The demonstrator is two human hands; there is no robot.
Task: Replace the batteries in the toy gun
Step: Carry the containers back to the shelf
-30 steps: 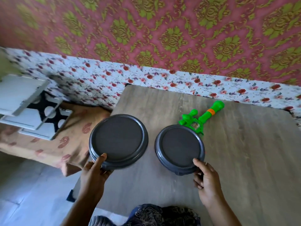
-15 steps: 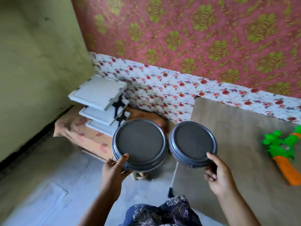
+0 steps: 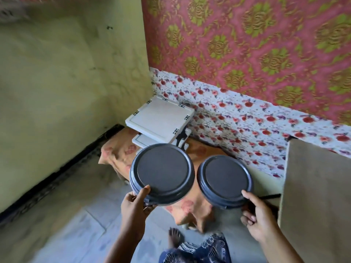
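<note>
Pale green wall [image 3: 57,82] on the left, dark skirting along its foot, grey floor [image 3: 57,224] below. Further right, red and gold patterned wallpaper [image 3: 247,44] over a white floral band [image 3: 247,120]. In the corner, white stacked shelf unit [image 3: 160,118] standing on a low surface draped in an orange printed cloth [image 3: 117,149].

Held up in front of that, two round dark grey drum pads side by side, nearly touching. Left hand [image 3: 133,207] clamped on the near rim of the left pad [image 3: 162,168], thumb on top, fingers curled underneath. Right hand [image 3: 260,217] gripping the near rim of the right pad [image 3: 225,177] the same way, thumb on top and fingers tucked below.

Lower centre, a bare foot [image 3: 174,236] and patterned dark blue clothing [image 3: 201,249]. Far right, corner of a grey-brown wooden table [image 3: 319,186].

Toy gun nowhere in view.
</note>
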